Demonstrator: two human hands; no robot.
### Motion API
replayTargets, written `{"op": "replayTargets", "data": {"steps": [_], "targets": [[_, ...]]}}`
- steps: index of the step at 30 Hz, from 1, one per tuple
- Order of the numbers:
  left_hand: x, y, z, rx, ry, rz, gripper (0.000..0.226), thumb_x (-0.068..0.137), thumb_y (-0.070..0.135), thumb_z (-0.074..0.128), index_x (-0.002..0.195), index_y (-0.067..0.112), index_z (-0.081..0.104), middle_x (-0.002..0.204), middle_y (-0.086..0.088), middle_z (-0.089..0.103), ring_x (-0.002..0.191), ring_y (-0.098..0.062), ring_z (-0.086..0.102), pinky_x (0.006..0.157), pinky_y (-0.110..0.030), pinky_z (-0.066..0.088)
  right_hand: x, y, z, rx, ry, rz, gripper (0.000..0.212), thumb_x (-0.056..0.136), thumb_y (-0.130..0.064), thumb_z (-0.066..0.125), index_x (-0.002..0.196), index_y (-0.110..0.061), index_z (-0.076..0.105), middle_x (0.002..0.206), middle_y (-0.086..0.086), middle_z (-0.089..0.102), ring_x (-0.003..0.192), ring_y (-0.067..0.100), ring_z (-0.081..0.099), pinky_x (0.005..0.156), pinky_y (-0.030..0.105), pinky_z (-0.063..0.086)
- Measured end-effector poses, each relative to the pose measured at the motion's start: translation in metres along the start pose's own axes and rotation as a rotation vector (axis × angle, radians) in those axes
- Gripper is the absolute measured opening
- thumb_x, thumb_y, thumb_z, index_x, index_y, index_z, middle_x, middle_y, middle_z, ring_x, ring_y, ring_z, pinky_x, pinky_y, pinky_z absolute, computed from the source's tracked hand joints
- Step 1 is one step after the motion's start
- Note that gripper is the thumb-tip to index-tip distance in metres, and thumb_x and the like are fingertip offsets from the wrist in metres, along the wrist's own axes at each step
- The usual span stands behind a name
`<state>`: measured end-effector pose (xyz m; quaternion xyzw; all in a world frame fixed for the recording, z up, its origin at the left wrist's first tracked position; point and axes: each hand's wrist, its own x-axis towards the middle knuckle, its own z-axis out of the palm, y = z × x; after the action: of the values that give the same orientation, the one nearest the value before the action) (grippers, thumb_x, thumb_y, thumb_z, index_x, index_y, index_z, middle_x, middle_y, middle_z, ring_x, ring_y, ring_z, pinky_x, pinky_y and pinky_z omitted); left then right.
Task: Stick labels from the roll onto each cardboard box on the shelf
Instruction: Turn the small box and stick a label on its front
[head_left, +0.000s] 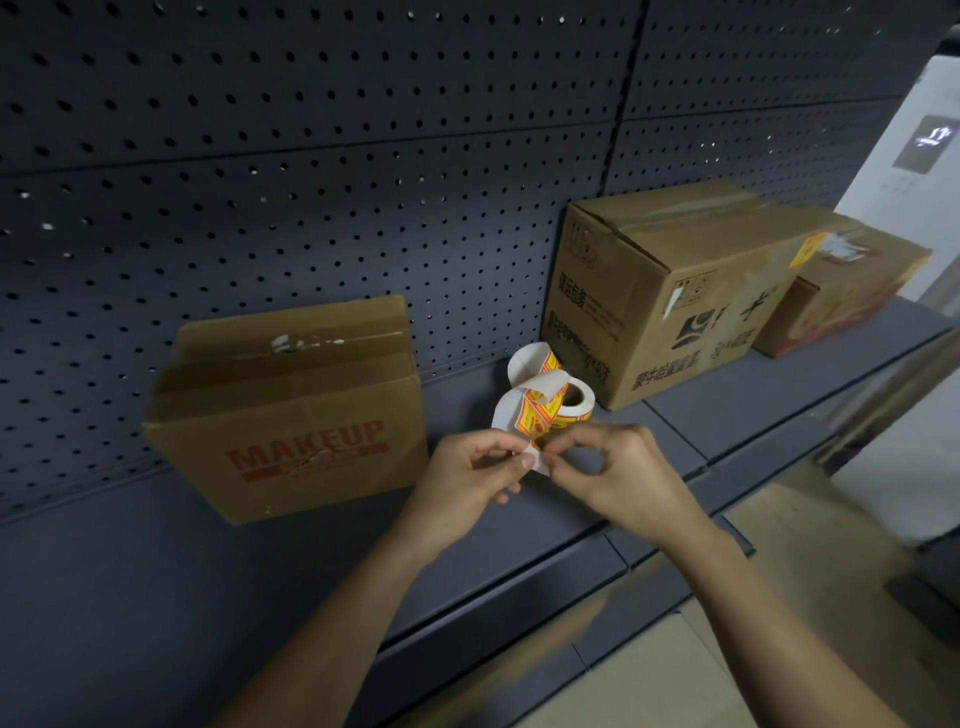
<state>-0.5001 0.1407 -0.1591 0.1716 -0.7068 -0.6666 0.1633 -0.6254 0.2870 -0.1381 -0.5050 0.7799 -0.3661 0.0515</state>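
Observation:
A roll of yellow-and-red labels (574, 400) lies on the dark shelf (156, 582), its loose white backing strip (524, 374) curling up and toward me. My left hand (467, 473) pinches the end of the strip. My right hand (618, 467) pinches at the same spot, thumb and forefinger on a label. A cardboard box printed MAKEUP (296, 415) stands to the left. A larger cardboard box (670, 296) stands to the right, with a yellow label near its top right edge. A third, lower box (852, 291) sits behind it.
A dark pegboard wall (311, 156) backs the shelf. The shelf's front edge (519, 613) runs diagonally below my forearms, with tan floor (675, 686) beyond it. A white panel (909, 156) stands at the far right.

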Motion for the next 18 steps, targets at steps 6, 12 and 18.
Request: {"op": "replayTargets", "data": {"steps": [6,12,18], "targets": [[-0.001,0.000,-0.001,0.039,0.028,-0.002,0.015,0.092,0.010,0.067,0.091,0.023,0.074,0.075,0.007,0.071,0.068,-0.010,0.065,0.066,-0.028,0.052,0.001,0.000,0.000,-0.027,0.057,-0.004,0.007,0.086,-0.031,0.065,0.084,-0.026,0.069,0.083,-0.012,0.068,0.078,0.005,0.061,0.072,0.024,0.047],[0.001,-0.005,-0.001,0.078,0.088,-0.040,0.016,0.092,0.010,0.066,0.082,0.021,0.071,0.069,0.006,0.066,0.064,-0.010,0.062,0.061,-0.024,0.050,0.004,0.003,-0.006,-0.031,0.130,0.062,0.007,0.085,-0.021,0.066,0.081,-0.027,0.066,0.084,-0.013,0.067,0.082,0.009,0.059,0.076,0.021,0.045],[0.004,-0.010,-0.005,0.215,0.140,-0.087,0.012,0.091,0.013,0.067,0.081,0.010,0.071,0.063,-0.001,0.058,0.050,-0.009,0.052,0.054,-0.022,0.045,0.010,0.001,-0.012,-0.001,0.202,0.112,0.011,0.088,-0.015,0.064,0.081,-0.023,0.066,0.083,-0.016,0.066,0.085,0.001,0.057,0.072,0.009,0.040]]}}
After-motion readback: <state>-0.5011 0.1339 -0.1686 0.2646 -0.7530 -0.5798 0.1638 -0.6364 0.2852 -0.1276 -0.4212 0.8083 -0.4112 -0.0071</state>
